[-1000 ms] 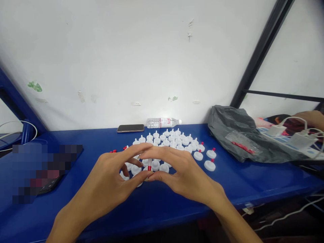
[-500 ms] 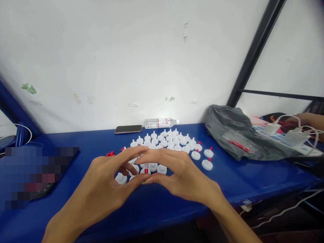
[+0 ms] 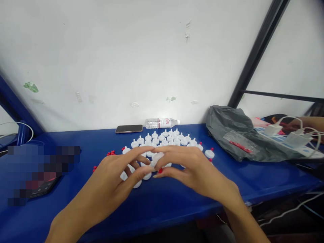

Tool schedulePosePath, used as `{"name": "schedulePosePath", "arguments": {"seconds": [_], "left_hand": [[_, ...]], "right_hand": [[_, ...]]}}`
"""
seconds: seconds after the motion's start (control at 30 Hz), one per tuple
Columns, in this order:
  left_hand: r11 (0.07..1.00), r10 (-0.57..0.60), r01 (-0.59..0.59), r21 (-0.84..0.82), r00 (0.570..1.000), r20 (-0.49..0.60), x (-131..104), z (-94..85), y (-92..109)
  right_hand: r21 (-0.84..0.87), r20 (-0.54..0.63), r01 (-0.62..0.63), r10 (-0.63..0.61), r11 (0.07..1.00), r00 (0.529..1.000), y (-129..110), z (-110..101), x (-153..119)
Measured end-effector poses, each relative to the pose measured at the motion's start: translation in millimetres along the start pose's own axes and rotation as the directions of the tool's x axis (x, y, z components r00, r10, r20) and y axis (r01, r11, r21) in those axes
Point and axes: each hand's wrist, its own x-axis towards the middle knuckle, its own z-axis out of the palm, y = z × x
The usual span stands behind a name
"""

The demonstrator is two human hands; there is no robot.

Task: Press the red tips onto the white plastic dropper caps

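Note:
A white nozzle cap with a small red tip is held tilted between both hands, just above the blue table. My left hand pinches it from the left with thumb and fingers. From the right, my right hand grips it, thumb beside the red tip. Several more white nozzle caps stand spout up behind and under my hands, some hidden by my fingers. At the group's right, a few carry red tips, one white cap among them. Loose red tips lie left of the caps.
Along the wall lie a phone and a clear bottle. A grey plastic bag with a packet of red pieces is at right, beside a power strip and another person's arm. A dark flat object lies left.
The red-tipped cap has turned and tilted, and its white body now shows between my fingers. My right hand has shifted right, and the two thumbs have moved apart.

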Motion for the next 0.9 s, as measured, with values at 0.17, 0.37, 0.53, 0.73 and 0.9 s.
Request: {"name": "schedulePosePath", "arguments": {"seconds": [0.17,0.37,0.53,0.73,0.9], "left_hand": [[0.936,-0.063,0.105,0.335,0.989,-0.135,4.3,-20.0,-23.9],[0.820,-0.230,0.251,0.515,0.967,-0.105,-0.3,-46.1,-68.0],[0.819,-0.316,0.283,0.498,0.949,-0.020,-5.5,-47.6,-94.4],[0.805,-0.388,0.330,0.493,0.921,0.017,-4.0,-38.9,-100.8],[0.780,-0.430,0.347,0.521,0.902,0.043,-4.3,-37.0,-104.2]], "right_hand": [[-0.222,-0.037,-0.219,0.216,0.950,0.976,10.8,-27.8,-12.9],[-0.273,0.167,-0.448,0.500,0.851,0.849,30.7,-57.1,-34.0],[-0.278,0.275,-0.552,0.616,0.786,0.738,35.7,-63.0,-39.5],[-0.356,0.246,-0.584,0.675,0.730,0.695,53.8,-62.5,-44.6],[-0.436,0.132,-0.565,0.671,0.700,0.729,53.4,-60.6,-42.0]]}}
